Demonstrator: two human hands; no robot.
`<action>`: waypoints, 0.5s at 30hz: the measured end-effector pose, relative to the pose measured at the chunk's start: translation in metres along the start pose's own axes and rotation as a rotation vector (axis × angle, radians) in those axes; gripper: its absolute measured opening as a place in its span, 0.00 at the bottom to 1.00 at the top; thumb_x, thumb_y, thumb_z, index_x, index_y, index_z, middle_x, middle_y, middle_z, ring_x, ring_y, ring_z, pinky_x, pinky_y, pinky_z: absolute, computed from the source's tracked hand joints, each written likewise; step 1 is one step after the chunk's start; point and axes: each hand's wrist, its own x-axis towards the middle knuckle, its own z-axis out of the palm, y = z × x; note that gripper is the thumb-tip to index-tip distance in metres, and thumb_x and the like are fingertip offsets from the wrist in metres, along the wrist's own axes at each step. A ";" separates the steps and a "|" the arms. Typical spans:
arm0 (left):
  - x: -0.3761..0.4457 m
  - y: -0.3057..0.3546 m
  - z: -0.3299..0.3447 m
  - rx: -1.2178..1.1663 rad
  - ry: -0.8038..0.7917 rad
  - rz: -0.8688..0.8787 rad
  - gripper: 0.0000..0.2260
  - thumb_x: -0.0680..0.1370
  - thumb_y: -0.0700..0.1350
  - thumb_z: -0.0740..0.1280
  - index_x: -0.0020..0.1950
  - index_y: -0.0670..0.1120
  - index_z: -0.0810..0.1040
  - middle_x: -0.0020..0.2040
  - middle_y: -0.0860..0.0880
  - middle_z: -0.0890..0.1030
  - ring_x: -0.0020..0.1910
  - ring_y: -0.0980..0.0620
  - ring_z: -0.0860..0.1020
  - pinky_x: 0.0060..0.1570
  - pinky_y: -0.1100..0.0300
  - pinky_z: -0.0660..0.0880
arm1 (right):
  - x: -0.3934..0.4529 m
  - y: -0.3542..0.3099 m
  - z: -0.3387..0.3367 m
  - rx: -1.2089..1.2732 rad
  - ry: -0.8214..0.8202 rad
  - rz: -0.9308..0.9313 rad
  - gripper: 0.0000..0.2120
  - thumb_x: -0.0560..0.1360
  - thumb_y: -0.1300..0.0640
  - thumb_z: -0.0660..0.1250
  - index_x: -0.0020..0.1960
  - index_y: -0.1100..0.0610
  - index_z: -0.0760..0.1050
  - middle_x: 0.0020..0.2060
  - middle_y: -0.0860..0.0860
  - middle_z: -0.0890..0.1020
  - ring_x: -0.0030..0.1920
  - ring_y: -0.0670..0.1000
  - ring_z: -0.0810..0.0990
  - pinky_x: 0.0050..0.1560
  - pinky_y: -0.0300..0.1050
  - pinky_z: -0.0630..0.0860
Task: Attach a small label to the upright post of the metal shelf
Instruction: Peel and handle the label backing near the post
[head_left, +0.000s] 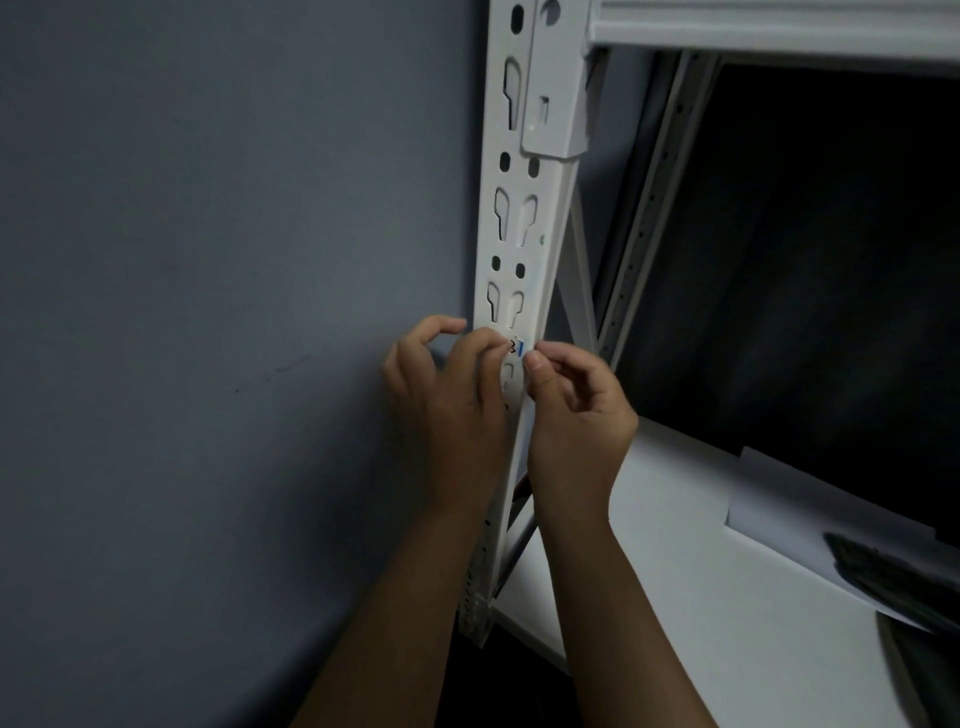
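A white metal upright post (524, 218) with keyhole slots runs from the top of the view down to the shelf's corner. A small white label (518, 346) with a dark mark and a blue stripe lies across the post's front face, just below a pair of slots. My left hand (457, 395) pinches the label's left end between thumb and forefinger. My right hand (574, 410) pinches its right end at the post's edge. Both hands cover the post below the label.
A grey wall (208, 312) fills the left half. A white shelf board (701, 597) lies at lower right with a white sheet (810, 509) and a dark object (904, 577) on it. A white beam (779, 26) crosses the top right above a dark opening.
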 end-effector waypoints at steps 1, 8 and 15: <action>0.000 0.001 0.001 0.026 0.004 0.002 0.01 0.74 0.41 0.71 0.43 0.46 0.81 0.54 0.53 0.68 0.54 0.50 0.66 0.54 0.66 0.60 | 0.000 0.000 0.000 0.005 0.004 0.006 0.08 0.73 0.66 0.70 0.43 0.53 0.79 0.37 0.46 0.82 0.38 0.41 0.82 0.39 0.30 0.76; 0.000 0.002 0.000 0.125 -0.027 0.049 0.04 0.74 0.44 0.65 0.42 0.45 0.78 0.51 0.47 0.72 0.51 0.51 0.65 0.50 0.64 0.61 | -0.001 0.000 -0.001 -0.009 -0.005 -0.023 0.07 0.73 0.67 0.69 0.44 0.55 0.79 0.35 0.42 0.82 0.38 0.39 0.82 0.39 0.29 0.76; 0.009 -0.002 -0.007 -0.078 -0.051 -0.049 0.03 0.72 0.45 0.71 0.44 0.48 0.82 0.56 0.53 0.67 0.56 0.56 0.63 0.55 0.76 0.58 | 0.000 0.001 0.001 0.016 0.012 0.001 0.08 0.73 0.67 0.70 0.44 0.54 0.80 0.37 0.46 0.83 0.39 0.42 0.83 0.42 0.32 0.78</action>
